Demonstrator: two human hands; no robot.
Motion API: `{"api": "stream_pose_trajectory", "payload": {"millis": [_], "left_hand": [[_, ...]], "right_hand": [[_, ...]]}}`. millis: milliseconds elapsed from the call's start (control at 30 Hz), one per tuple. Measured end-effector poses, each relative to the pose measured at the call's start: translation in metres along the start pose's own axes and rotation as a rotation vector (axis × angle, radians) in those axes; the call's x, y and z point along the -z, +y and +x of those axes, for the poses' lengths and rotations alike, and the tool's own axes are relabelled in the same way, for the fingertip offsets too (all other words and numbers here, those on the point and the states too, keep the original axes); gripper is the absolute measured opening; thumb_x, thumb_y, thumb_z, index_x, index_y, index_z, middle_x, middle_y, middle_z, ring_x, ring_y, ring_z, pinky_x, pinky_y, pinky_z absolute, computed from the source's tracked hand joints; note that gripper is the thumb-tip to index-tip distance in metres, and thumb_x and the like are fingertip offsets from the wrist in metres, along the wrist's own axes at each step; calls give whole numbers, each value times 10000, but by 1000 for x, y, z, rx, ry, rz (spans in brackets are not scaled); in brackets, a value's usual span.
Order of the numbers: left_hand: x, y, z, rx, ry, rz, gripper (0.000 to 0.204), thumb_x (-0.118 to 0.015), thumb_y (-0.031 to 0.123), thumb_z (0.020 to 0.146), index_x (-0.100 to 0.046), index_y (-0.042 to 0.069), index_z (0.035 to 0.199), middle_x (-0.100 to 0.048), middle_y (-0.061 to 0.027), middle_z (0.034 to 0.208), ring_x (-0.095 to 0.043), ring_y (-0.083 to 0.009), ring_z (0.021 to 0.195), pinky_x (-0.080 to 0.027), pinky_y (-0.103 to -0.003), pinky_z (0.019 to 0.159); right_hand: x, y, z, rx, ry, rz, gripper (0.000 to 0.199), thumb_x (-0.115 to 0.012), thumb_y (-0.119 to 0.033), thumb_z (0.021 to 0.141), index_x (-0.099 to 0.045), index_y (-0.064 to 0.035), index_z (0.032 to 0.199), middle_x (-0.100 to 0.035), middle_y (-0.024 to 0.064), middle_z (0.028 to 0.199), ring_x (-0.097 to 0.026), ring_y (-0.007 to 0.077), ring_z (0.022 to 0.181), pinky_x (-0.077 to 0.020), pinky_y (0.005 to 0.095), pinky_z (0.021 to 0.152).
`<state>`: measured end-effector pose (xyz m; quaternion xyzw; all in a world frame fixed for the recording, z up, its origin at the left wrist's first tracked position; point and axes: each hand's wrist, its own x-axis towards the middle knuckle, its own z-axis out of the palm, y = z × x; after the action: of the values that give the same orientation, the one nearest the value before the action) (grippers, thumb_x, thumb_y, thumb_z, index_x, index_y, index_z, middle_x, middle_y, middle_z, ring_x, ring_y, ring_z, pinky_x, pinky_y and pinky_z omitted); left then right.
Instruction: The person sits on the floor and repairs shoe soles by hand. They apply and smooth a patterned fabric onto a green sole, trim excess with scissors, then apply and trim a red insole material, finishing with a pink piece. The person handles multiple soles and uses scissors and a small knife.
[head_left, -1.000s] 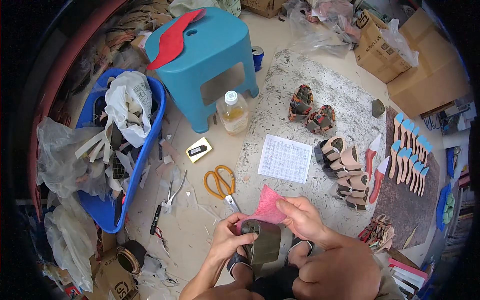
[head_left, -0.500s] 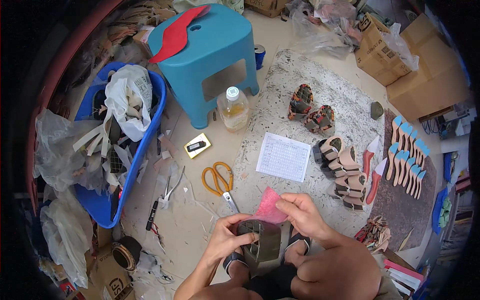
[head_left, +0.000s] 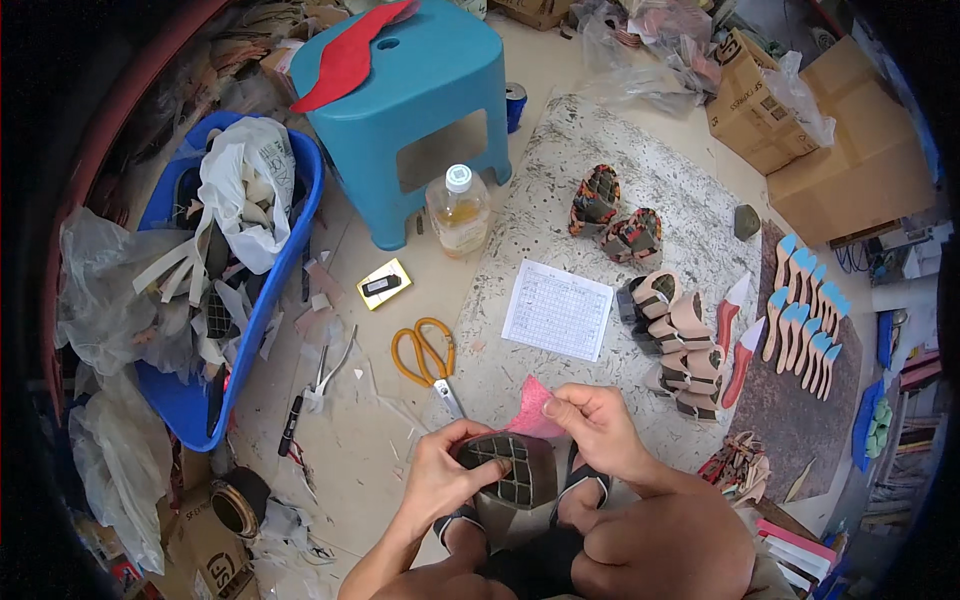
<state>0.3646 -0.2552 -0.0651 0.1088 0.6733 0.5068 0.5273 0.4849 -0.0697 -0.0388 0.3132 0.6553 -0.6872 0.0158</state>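
Low over the floor (head_left: 430,290), a dark block with a gridded face (head_left: 520,482) sits in the left hand (head_left: 448,466), clasped between thumb and fingers. The right hand (head_left: 603,430) pinches a pink sheet (head_left: 533,412) beside it; orange-handled scissors (head_left: 441,385) lie just beyond

Your pink piece (head_left: 532,412) looks matt and rough, like cloth, and your dark green block (head_left: 520,475) is matt, its face scored in a grid. Near you, the scissors (head_left: 441,385) pair smooth orange with shiny metal; the stool (head_left: 420,80) is smooth plastic, the chart (head_left: 557,311) flat paper, the carton (head_left: 765,112) dull cardboard.
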Motion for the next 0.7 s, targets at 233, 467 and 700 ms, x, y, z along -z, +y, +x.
{"api": "stream_pose_trajectory", "payload": {"millis": [233, 467, 700], "left_hand": [[-1, 12, -2, -48, 68, 266, 357, -730, 167, 685, -705, 15, 1008, -730, -124, 868, -709, -215, 764, -546, -325, 728], [1, 13, -3, -44, 93, 347, 353, -718, 176, 670, -719, 26, 989, -724, -143, 877, -708, -274, 766, -550, -350, 727], [1, 26, -6, -14, 155, 432, 357, -705, 196, 676, -723, 15, 984, -706, -199, 880, -695, -324, 761, -547, -385, 736]], "right_hand": [[-1, 3, 2, 16, -21, -44, 212, -589, -168, 979, -647, 11, 882, -487, -67, 662, -382, 19, 615, -334, 230, 516], [-2, 18, 6, 29, 5, -7, 215, -605, -143, 965, -613, 13, 817, -451, -66, 621, -363, 14, 594, -302, 233, 485], [-3, 14, 3, 138, 32, -121, 194, -621, -134, 950, -633, 13, 824, -423, -50, 576, -348, 19, 570, -295, 243, 469]]}}
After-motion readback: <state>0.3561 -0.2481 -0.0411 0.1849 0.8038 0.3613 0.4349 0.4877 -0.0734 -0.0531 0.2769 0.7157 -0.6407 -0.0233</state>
